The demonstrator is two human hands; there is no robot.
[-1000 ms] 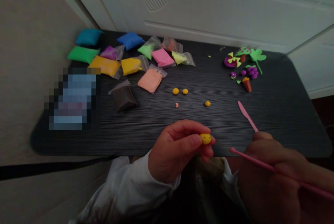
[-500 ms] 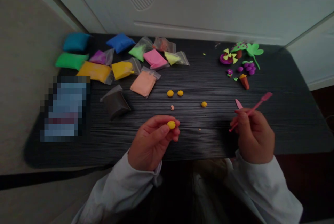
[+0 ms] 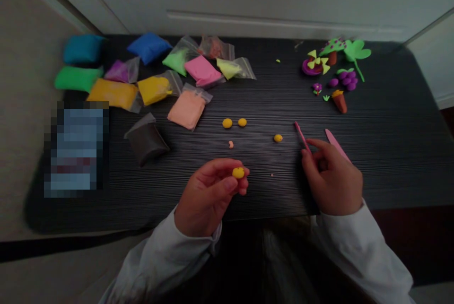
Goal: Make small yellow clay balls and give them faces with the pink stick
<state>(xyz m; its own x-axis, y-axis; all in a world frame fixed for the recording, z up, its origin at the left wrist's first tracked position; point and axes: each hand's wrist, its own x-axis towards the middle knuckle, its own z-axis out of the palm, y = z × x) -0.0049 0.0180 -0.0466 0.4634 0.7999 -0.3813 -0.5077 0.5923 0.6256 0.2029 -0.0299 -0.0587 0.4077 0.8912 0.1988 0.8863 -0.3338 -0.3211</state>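
Between the thumb and fingers of my left hand (image 3: 209, 195) is a small yellow clay ball (image 3: 238, 172) with tiny dark dots, held just above the table's front part. My right hand (image 3: 331, 176) pinches a thin pink modelling tool (image 3: 301, 134), its far end pointing away and a little left. Beside that hand lies a pink clay knife (image 3: 335, 142), partly hidden by it. Two plain yellow clay balls, a left one (image 3: 227, 123) and a right one (image 3: 242, 122), rest beyond my left hand. A third yellow ball (image 3: 278, 138), with dark marks, sits between the hands. Nearby is a small peach clay piece (image 3: 231, 144).
Bags of coloured clay, among them a peach bag (image 3: 187, 108) and a black bag (image 3: 146, 141), cover the table's (image 3: 220, 204) left. A blurred-out phone (image 3: 76, 148) lies there too. Finished clay models, including purple grapes (image 3: 347, 79) and a brown cone (image 3: 339, 102), stand back right.
My right hand has turned the pink tool, so it now points forward and left, and the hand has shifted slightly left. My left hand has turned the yellow ball a little. The view has shifted.
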